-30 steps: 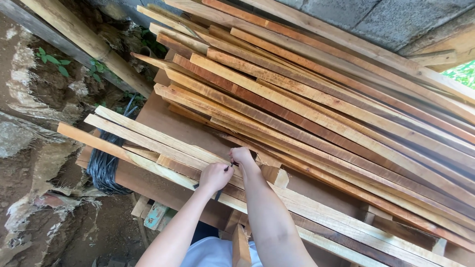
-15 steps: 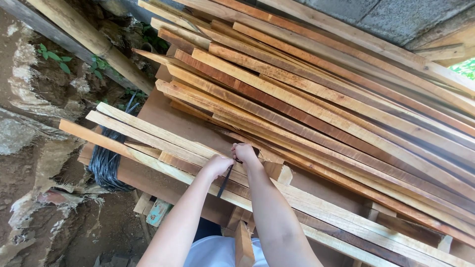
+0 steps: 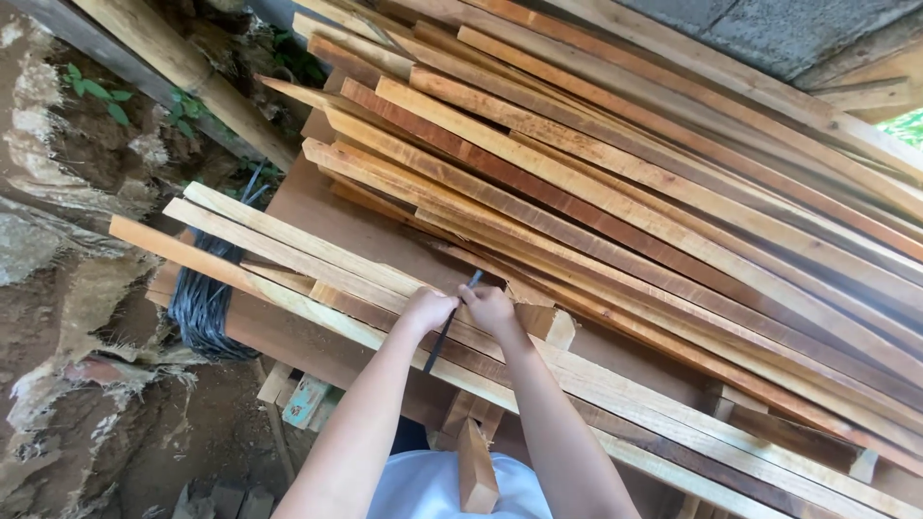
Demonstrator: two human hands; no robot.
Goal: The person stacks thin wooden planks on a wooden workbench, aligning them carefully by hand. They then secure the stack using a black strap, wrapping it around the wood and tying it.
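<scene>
The long slats are raw sawn wood, matt and a little rough, pale yellow to reddish. The worktop is a smooth brown board. The thin dark strip between the hands looks like plastic, maybe. The dark wire coil is slightly glossy.

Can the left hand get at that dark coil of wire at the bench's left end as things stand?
Probably yes. The left hand rests on the slats, and the wire coil lies down-left under them, its lower side exposed with nothing visibly between.
</scene>
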